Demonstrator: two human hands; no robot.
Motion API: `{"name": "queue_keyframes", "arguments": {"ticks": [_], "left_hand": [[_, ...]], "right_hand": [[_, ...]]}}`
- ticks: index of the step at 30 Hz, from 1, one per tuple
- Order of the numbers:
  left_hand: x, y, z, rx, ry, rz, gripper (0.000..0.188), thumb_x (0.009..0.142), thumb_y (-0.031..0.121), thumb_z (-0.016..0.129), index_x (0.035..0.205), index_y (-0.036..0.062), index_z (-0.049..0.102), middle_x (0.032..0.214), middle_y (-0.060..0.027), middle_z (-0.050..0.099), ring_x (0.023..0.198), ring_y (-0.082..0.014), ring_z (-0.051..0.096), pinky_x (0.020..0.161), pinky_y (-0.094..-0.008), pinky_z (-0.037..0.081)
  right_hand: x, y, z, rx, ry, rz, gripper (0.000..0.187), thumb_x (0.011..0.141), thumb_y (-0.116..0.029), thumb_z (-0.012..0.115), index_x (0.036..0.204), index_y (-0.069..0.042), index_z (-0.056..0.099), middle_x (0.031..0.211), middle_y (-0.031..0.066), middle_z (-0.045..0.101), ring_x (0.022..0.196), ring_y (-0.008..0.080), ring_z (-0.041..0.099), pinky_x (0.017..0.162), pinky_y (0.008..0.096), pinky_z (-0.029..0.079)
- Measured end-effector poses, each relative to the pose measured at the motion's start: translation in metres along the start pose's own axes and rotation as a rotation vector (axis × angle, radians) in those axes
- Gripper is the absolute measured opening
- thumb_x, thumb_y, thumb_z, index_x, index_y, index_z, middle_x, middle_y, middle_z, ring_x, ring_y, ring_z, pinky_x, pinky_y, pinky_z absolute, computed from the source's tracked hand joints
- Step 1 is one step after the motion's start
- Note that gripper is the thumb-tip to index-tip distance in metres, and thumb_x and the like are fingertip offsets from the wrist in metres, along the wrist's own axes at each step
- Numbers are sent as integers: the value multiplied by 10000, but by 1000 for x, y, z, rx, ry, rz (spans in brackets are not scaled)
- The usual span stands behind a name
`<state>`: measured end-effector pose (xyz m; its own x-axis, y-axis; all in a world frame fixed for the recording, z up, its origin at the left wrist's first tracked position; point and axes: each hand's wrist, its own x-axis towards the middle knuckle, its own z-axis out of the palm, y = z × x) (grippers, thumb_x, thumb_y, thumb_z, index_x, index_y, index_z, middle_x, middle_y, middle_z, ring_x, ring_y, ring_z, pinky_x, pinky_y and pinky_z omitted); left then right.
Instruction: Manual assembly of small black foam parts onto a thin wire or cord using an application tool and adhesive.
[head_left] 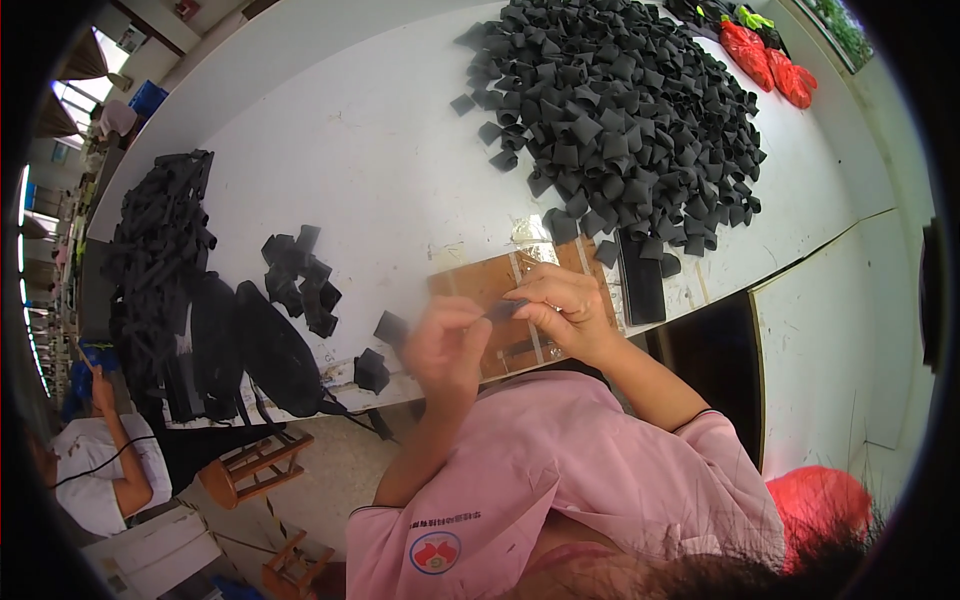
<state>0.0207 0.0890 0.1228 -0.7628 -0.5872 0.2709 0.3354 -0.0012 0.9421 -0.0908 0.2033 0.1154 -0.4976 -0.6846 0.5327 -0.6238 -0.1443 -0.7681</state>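
My right hand (570, 308) pinches a small black piece of folded material (505, 310) between thumb and fingers. Close on its left is my left hand (445, 345), blurred by motion; whether its fingers grip the piece too does not show. Both hands are above a brown board (465, 280) with strips of clear tape, at the table's near edge. Beside my left hand lie a few loose black folded pieces (372, 370). A long flat black block (642, 285) stands to the right of the board.
A large heap of black folded pieces (630, 120) covers the far part of the white table (360, 140). At left are a small cluster (300, 280), a stack of black strips (155, 260) and a black bag (285, 350). Red plastic bags (765, 65) lie far right. A co-worker (105, 460) sits left.
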Motion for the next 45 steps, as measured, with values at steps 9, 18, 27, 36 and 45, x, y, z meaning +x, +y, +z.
{"name": "queue_keyframes", "arguments": {"ticks": [9,18,27,36,45], "left_hand": [[-5,-11,-8,-39,40,-57,65,766,0,569,739,4,510,826,-70,522,660,-70,426,601,-180,334],[19,8,6,452,-199,220,114,752,-7,570,864,-30,571,826,-76,539,737,-127,486,651,-227,399],[14,0,4,318,-161,118,60,755,-15,584,814,-26,584,773,-64,541,688,-108,484,592,-202,384],[17,-6,5,374,-126,222,95,729,-22,588,822,-5,583,747,-78,552,657,-154,503,579,-233,396],[-9,-96,-119,1199,338,-194,179,718,68,592,884,5,567,881,-145,526,793,-280,506,694,-346,420]], "right_hand": [[3,-5,1,-11,0,6,135,734,-71,618,839,13,601,732,93,566,583,174,534,506,252,419],[6,-10,-7,-37,17,29,132,723,-53,618,829,22,596,717,84,561,582,177,530,507,258,419],[2,-4,3,55,63,56,102,687,-58,639,761,0,598,650,71,532,579,193,520,502,277,404],[1,-8,7,-57,106,57,86,688,-3,609,772,-3,594,657,97,549,569,207,535,498,268,407],[37,30,-54,576,582,519,228,868,-195,454,858,8,555,660,9,496,528,56,411,484,166,328]]}}
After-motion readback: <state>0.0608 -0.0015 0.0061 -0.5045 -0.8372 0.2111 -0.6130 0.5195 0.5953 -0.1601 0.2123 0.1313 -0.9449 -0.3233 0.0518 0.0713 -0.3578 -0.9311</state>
